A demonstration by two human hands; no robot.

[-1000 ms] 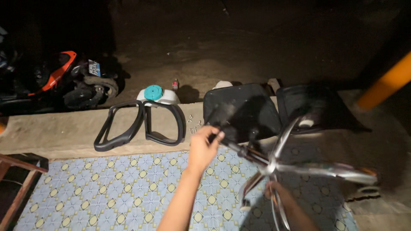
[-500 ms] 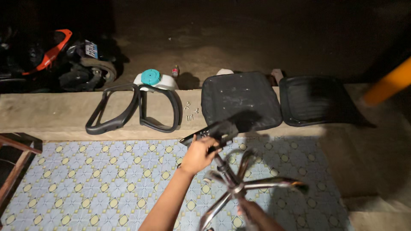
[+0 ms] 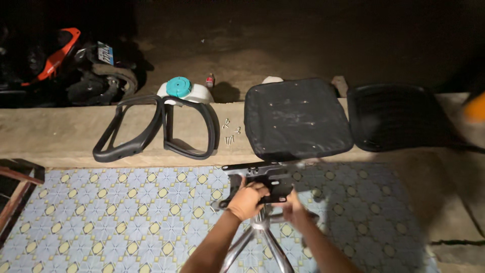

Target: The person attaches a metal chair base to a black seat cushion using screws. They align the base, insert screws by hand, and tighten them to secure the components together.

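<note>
Chair base (image 3: 260, 237) now upright, both hands gripping mechanism plate (image 3: 267, 180) (black)

Dim room, patterned blue tile floor (image 3: 101, 222), concrete ledge (image 3: 50, 136), dark dirt ground (image 3: 283, 45) beyond

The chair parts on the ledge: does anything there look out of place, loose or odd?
The seat cushion lies underside up and overhangs the ledge edge. A few screws lie loose between it and the armrests. Both hands, left hand and blurred right hand, grip the black mounting plate.
</note>
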